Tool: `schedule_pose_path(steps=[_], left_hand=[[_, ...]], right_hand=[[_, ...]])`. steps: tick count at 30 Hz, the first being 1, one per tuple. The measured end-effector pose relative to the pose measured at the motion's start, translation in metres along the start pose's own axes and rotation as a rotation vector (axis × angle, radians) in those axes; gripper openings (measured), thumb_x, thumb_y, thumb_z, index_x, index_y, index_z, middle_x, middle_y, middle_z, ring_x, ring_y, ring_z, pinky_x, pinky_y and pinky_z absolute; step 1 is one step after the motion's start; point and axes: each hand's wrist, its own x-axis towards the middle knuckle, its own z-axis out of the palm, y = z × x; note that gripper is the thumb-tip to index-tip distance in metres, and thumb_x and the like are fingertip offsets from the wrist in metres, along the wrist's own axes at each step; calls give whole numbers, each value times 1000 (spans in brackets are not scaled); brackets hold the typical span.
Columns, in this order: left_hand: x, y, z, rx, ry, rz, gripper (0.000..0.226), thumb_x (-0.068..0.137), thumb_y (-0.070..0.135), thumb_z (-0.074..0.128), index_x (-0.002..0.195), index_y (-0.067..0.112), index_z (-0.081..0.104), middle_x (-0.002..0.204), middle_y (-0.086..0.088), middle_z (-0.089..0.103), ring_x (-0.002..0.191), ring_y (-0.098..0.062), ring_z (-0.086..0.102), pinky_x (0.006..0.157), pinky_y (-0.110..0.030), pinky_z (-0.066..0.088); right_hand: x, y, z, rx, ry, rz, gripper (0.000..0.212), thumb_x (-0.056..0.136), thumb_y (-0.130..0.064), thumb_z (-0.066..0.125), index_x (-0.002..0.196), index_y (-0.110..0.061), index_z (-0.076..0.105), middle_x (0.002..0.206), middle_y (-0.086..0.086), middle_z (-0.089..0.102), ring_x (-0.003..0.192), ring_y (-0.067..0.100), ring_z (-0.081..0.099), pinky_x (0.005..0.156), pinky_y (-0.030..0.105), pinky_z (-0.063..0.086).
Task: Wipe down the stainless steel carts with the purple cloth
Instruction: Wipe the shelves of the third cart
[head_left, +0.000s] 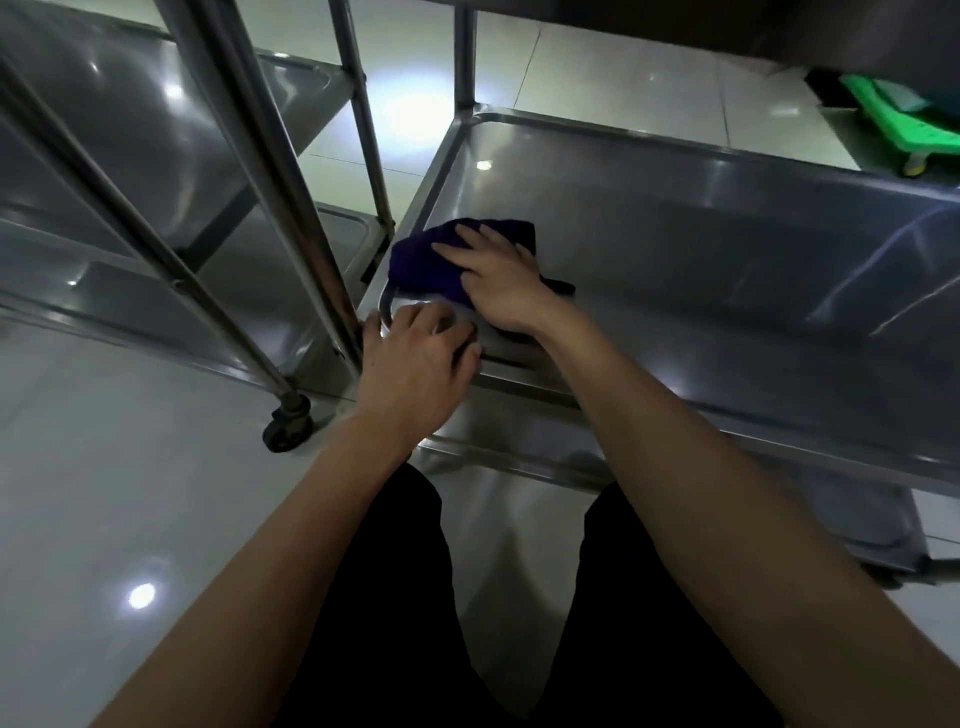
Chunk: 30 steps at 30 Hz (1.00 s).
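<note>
A glossy pale tiled floor (104, 493) runs under everything in the head view, catching ceiling lights, and two stainless steel carts stand on it side by side: the left cart (156, 171) with its slanting uprights and a black caster (285, 423), and the right cart (727, 260), whose middle shelf fills the centre of the picture (a green wheeled dolly (904, 124) sits on the floor beyond it, top right). The purple cloth (431, 260) lies bunched in the near-left corner of that shelf, just inside the raised rim, its longer side running roughly left to right. The right hand (498, 280) lies flat on top of it, fingers straight and slightly spread, pointing toward the left rim and pressing the cloth down rather than curling round it. The left hand (415, 353) rests on the corner of the same shelf, just beside the cloth but apart from it; its fingers bend over the rim as if to steady the cart, though how firmly they grip cannot be told. Most of the bare shelf stretches away to the right of the cloth, so the next stroke would probably sweep rightward along the shelf's length, and the right hand, already on the cloth, is the one placed to make it.
</note>
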Motion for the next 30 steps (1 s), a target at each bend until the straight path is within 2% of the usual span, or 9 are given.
schedule_pose_path(steps=[4,7,12,17,20,24,30], left_hand=[[-2,0,-3,-22,-2,-71,30,95,42,50,111,28,71,122,4,61,120,-25,51,108,-56,32],[4,14,-3,-14,-20,-102,28,94,37,51,109,26,70,118,2,62,118,-26,51,108,-58,33],[21,59,7,-42,-39,48,33,94,34,47,114,21,70,122,0,63,117,-26,52,99,-51,40],[50,122,17,-69,-176,186,36,94,36,46,121,22,66,132,-3,57,125,-27,47,105,-50,37],[61,151,21,-56,-216,210,37,95,38,47,121,21,67,130,-6,58,123,-31,46,103,-51,40],[63,156,26,-20,-256,208,36,98,40,45,119,23,69,125,-6,58,118,-31,48,99,-50,44],[61,148,31,-72,-201,242,34,97,42,45,119,31,69,124,1,60,114,-27,54,98,-47,45]], right_hand=[[-14,4,1,-10,45,-47,53,105,-15,31,154,-33,31,166,-3,16,153,18,7,124,45,6],[-34,20,1,-30,121,2,53,105,-14,32,155,-31,31,166,-3,18,153,18,10,124,44,8],[-80,81,-14,-60,261,190,51,104,-17,34,154,-29,35,165,-2,23,152,19,14,123,46,15],[-137,145,-36,-73,345,335,52,102,-15,38,153,-26,38,163,2,27,152,22,18,122,46,21],[-179,187,-53,-77,373,430,51,103,-13,38,153,-22,38,163,6,26,152,25,17,122,46,20],[-222,227,-71,-102,473,560,49,104,-10,39,152,-17,40,162,13,29,151,31,22,121,46,23],[-212,230,-74,-138,431,605,50,104,-13,36,153,-22,37,164,8,25,152,27,17,120,52,22]])
